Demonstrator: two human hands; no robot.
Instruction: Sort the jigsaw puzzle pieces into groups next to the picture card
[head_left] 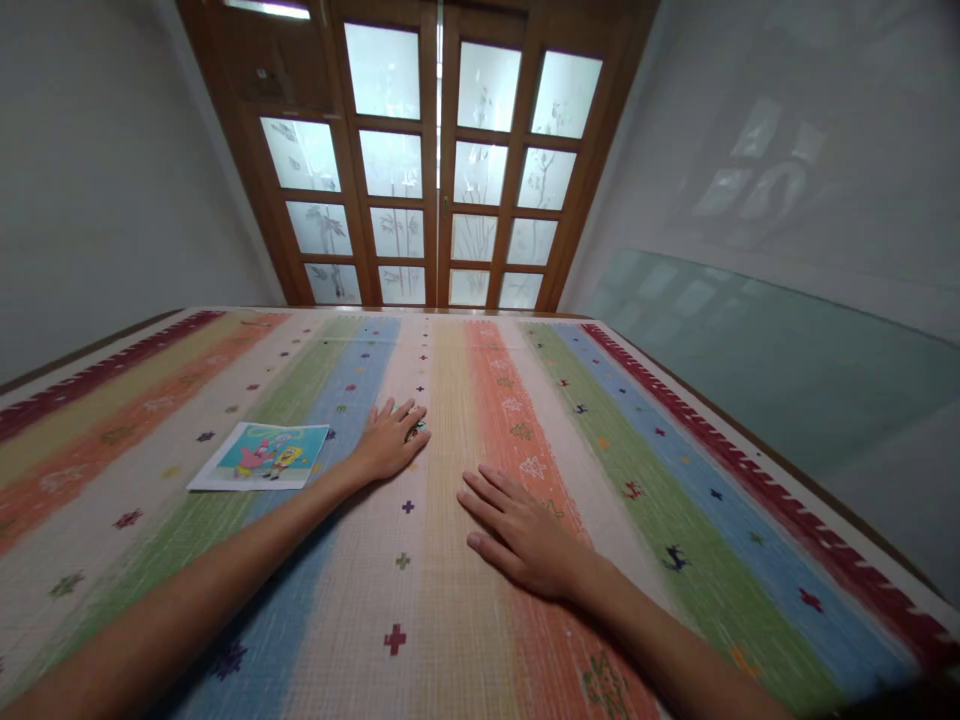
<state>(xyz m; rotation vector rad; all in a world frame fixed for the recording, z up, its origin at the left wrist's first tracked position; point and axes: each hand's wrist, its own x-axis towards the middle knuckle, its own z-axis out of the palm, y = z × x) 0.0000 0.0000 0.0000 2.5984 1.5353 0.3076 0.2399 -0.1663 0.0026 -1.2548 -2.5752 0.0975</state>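
Note:
My left hand (390,438) reaches forward over the striped cloth (480,380), palm down, fingers curled over a small greenish thing (417,427) that is mostly hidden under the fingertips. My right hand (517,530) lies flat on the cloth nearer to me, fingers stretched out and slightly apart, holding nothing. A cartoon picture card (261,456) with a pink and a yellow figure on a turquoise ground lies flat to the left of my left wrist, a short gap from it.
The colourful striped cloth covers the whole table, with wooden table edges (757,440) showing at right and left. A wooden double door with frosted glass panes (439,170) stands beyond the far edge. Walls close in on both sides.

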